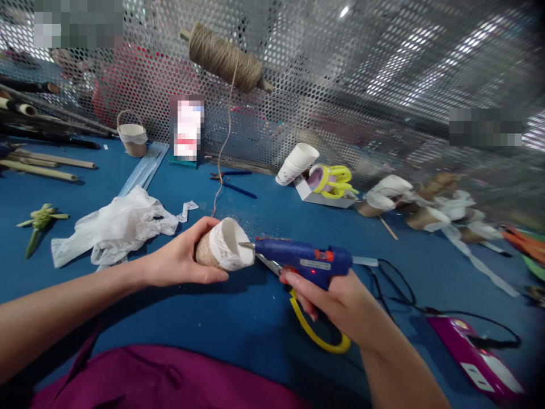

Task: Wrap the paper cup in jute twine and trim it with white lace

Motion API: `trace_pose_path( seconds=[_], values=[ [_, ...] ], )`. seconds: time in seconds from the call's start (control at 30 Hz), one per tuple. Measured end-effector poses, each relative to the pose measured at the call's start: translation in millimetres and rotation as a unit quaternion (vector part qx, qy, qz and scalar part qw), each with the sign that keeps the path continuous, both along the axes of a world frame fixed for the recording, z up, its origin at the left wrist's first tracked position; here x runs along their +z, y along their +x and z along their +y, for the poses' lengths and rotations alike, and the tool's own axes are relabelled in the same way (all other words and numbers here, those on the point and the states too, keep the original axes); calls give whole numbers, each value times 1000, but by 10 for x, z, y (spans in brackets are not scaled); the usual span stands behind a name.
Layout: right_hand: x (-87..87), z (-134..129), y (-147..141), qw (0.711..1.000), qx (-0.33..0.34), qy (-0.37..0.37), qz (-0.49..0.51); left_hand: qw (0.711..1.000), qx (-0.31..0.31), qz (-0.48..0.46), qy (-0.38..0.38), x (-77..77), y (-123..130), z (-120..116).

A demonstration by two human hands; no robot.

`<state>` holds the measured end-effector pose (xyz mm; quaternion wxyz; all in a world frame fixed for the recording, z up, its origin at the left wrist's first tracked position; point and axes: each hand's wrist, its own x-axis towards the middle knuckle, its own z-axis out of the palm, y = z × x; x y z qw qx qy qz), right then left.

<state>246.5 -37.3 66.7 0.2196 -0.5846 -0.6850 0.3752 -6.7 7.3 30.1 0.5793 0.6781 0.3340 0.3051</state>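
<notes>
In my left hand (189, 253) is a paper cup (232, 244), tilted with its mouth to the right; brown twine covers its base and white lace runs round its upper part. My right hand (326, 295) is wrapped round a blue hot glue gun (302, 255), its metal nozzle at the cup's open mouth. A clear glue stick (365, 262) sticks out of the gun's back. Under the gun and my right hand lie yellow-handled scissors (317, 335), partly hidden. White lace fabric (123, 224) is heaped to the left of the cup.
A twine spool (225, 57) hangs on the perforated metal screen (298, 108), its strand trailing down behind the cup. Pliers (236, 184), stacked paper cups (298, 162) and a finished-looking small basket (133, 138) stand or lie toward the back. A purple power strip (474, 355) with black cords lies right.
</notes>
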Motion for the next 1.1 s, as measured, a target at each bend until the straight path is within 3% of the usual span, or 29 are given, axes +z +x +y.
trace_pose_path(
  seconds=[0.1,0.3,0.47,0.63,0.73,0.83,0.93,1.0,1.1],
  values=[
    [5,8,-7,1000,-5,15,10,1000,-23,-1,-5,0,-3,-2],
    [35,7,-33,998,-22,-49,28,998,-43,-1,-46,-11,-19,1],
    [34,14,-24,997,-23,-41,62,998,-59,3,-33,4,-29,6],
    [21,27,4,991,-20,-82,105,1000,-23,-4,-5,-25,-23,27],
    [14,28,1,975,-53,-75,200,999,10,-15,30,-51,-14,39],
    [-33,39,-46,942,-111,-89,304,998,34,-42,17,-70,2,39],
    [-103,45,-112,922,-114,-132,345,996,44,-77,-9,-84,19,33],
    [-124,29,-139,929,-111,-122,332,996,34,-84,-15,-93,26,33],
    [-92,-36,-145,961,-105,-34,253,997,43,-58,23,-111,23,44]
  ],
)
